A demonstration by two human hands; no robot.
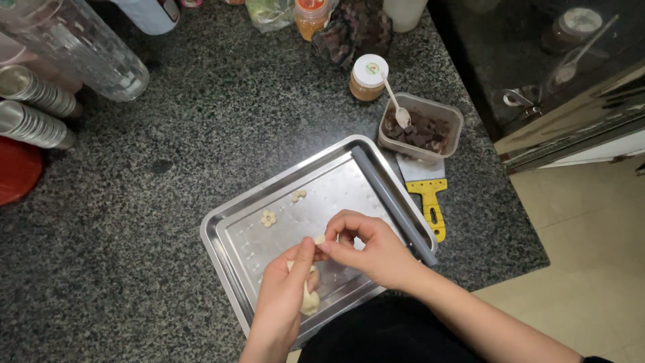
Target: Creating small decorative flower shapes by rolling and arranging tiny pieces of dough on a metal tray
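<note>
Over the shiny steel baking tray [235, 232], the left hand [285, 296] cupped a pale lump of dough [309, 301] while the right hand [369, 249] pinched off a small bit [320, 239], apparently to shape. Two small flower-shaped dough pieces [269, 218] lay farther left.

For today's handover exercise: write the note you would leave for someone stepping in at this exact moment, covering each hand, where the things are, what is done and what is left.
Left hand: holds a lump of pale dough over the steel tray.
Right hand: pinches a small bit of dough at the fingertips.
Done: two small flower-shaped pieces lie on the tray.
Left: most of the lump is unshaped.
Nearby: tub of dark chunks with a spoon, yellow-handled scraper.
</note>
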